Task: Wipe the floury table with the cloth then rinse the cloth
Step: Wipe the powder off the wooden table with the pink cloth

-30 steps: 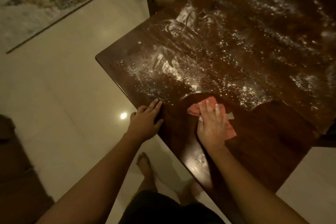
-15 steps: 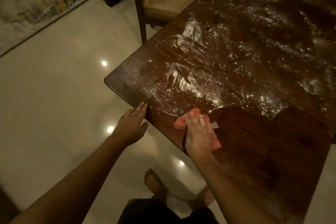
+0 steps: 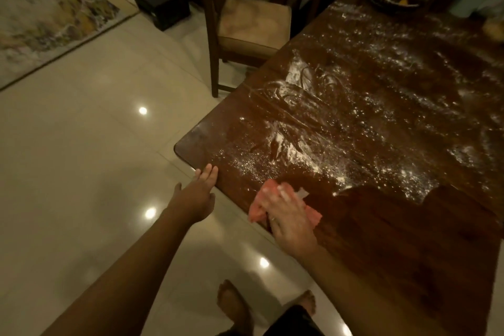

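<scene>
Pressing flat on the pink cloth, the right grip lies palm down with fingers straight and spread, curled round nothing. The cloth sits bunched beneath it at the near edge of the tabletop, one fold poking out past the rim on the grip's left. That cloth looks soft, limp and light, probably damp, so I'd say it slides best under a broad flat palm, and gathering it up from the middle would suit the rinse. Just ahead of the fingertips lies the flour, smeared and speckled well beyond the grip, while behind and to its right the wood shows dark and wiped. The left grip, off to the left with fingers straight, touches the tabletop's edge near the corner.
</scene>
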